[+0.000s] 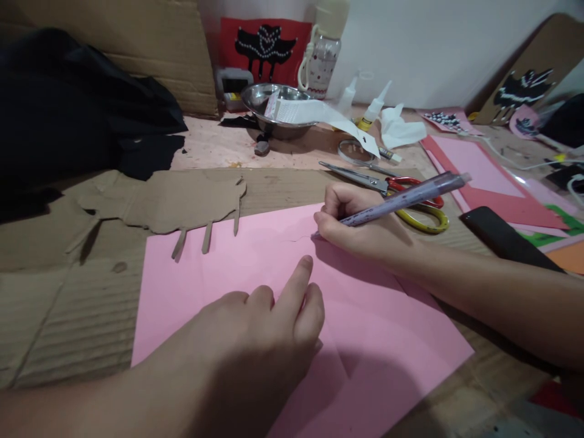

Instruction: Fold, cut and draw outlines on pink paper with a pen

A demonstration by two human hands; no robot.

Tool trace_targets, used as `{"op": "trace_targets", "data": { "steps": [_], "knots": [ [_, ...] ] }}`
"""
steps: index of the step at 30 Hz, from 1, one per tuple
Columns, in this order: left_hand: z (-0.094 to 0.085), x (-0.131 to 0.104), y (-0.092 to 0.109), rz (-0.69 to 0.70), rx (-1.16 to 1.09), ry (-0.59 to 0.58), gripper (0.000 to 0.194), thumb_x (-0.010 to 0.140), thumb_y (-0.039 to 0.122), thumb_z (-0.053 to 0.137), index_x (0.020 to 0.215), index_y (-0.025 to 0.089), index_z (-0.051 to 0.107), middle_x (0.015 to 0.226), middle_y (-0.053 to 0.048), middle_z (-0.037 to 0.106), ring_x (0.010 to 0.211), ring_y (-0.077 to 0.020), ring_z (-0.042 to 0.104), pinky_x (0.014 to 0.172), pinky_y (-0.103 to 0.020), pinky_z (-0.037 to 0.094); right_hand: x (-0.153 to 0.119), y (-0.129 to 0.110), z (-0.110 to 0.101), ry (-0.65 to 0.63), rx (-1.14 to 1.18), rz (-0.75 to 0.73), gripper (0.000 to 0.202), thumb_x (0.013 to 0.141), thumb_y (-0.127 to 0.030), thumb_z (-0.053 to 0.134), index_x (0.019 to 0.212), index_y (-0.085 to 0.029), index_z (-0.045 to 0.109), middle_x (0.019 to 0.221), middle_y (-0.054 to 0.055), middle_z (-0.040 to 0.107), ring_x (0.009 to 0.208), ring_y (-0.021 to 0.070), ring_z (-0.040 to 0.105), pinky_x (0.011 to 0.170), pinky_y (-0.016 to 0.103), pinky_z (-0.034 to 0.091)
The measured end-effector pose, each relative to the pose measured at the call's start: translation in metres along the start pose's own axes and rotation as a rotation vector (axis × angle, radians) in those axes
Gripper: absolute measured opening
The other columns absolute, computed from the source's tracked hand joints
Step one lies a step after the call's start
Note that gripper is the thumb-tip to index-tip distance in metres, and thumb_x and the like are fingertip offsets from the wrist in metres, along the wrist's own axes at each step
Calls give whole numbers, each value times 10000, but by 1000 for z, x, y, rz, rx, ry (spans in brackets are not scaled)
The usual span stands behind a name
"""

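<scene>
The right hand [360,222] is closed around a purple pen [401,199], with its tip on the pink paper [219,274] at the end of a thin wavy line [298,238]. The left hand [269,328] lies on the paper with one finger poking out and holds nothing I can see. Past them, a brown cutout [182,201] lies over the paper's top left edge, and scissors [365,177] sit just behind the right hand, near a shiny bowl [260,94].
</scene>
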State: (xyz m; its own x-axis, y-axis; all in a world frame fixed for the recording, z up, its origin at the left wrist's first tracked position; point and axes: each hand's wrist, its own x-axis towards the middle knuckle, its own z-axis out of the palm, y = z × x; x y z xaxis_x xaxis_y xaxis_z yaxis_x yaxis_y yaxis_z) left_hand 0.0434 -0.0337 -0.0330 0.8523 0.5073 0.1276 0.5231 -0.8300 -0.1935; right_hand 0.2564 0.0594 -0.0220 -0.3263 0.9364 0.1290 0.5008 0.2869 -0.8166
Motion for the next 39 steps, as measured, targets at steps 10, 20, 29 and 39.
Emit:
{"op": "trace_targets", "data": {
  "steps": [10,20,29,39],
  "knots": [
    [1,-4,3,2,-10,99,438,887,257,527,1233,116,755,1402,-232,740,472,-195,651,373,-346,466,-1,0,-6,61,158,-83,334,989,-444,719,774,-230,580,665,-38,567,609,120,528,526,259,383],
    [6,-5,5,15,-31,-41,574,851,275,567,1398,116,639,1514,-259,660,542,-223,696,422,-363,546,2,-3,0,-6,293,8,391,853,-449,839,786,-235,519,679,-56,565,574,108,513,480,232,372],
    [-13,10,-4,111,-101,-387,621,902,229,616,1506,89,578,1605,-346,512,675,-272,804,507,-396,671,3,-3,-1,14,-75,78,333,868,-326,675,674,-255,414,569,-64,486,536,109,425,496,270,302],
    [-4,2,1,76,-80,-277,659,866,258,609,1501,91,555,1605,-322,540,668,-274,782,473,-389,631,4,-3,0,37,-136,36,309,831,-289,645,651,-262,394,554,-72,426,526,114,381,494,289,283]
  ]
}}
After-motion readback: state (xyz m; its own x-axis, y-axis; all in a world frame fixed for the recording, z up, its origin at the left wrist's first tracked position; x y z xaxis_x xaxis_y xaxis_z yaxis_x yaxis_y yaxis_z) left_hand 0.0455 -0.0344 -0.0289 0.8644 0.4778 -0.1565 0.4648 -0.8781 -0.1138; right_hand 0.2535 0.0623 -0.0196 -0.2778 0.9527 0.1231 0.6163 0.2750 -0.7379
